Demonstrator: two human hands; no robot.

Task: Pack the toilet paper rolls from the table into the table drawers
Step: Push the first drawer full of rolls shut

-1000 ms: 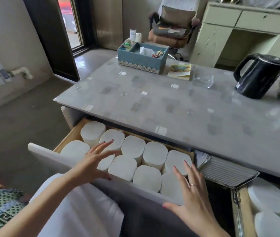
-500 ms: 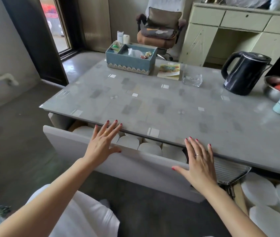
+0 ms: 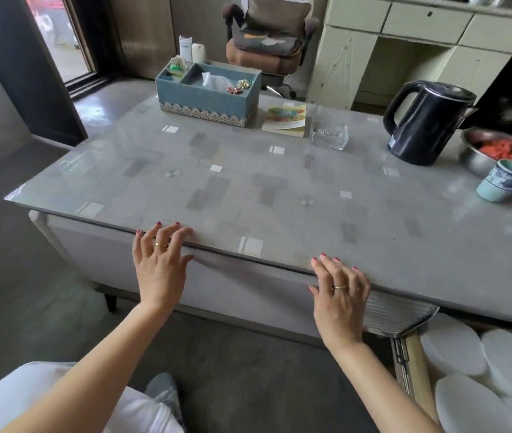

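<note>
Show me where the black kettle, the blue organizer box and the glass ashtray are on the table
black kettle [image 3: 424,126], head view, middle of its body.
blue organizer box [image 3: 204,101], head view, its front wall.
glass ashtray [image 3: 329,137], head view, its near side wall.

glossy table [image 3: 279,195], matt drawer front [image 3: 232,285]
table top smooth with a sheen and grey patchwork print; drawer front at 6 o'clock plain matt pale grey; kettle [image 3: 426,123] at 2 o'clock glossy black plastic; bowl [image 3: 474,157] at 3 o'clock shiny metal; clear glass dish [image 3: 329,137] at 1 o'clock; organiser box [image 3: 207,100] at 12 o'clock blue cloth-look with lace trim; toilet paper rolls [image 3: 479,370] at 4 o'clock soft matt white.
</note>
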